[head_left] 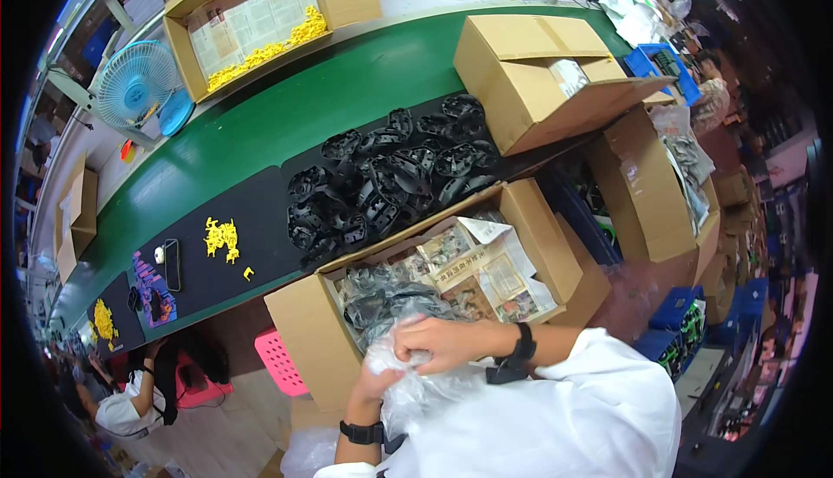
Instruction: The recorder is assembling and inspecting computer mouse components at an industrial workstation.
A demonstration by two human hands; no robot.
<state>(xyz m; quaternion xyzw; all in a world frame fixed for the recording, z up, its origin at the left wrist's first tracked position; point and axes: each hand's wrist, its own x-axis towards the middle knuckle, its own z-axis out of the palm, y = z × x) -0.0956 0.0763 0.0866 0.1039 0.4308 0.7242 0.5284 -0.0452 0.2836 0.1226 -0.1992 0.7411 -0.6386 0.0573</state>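
Observation:
My right hand (444, 342) is closed on the gathered top of a clear plastic bag (434, 396). Just below and to its left, my left hand (380, 383) grips the same bag, its fingers partly covered by the crumpled film. Both hands are over the near edge of an open cardboard box (304, 330). Inside that box lie dark parts wrapped in clear plastic (382, 300), beside printed newspaper sheets (495, 274). What the bag holds, if anything, I cannot make out.
Black plastic shells (382, 183) are heaped on a dark mat beyond the box. Small yellow parts (221, 239) and a phone (173, 265) lie further left. A taller carton (534, 70) stands back right; a pink basket (280, 363) is near left. Another person (130, 404) sits lower left.

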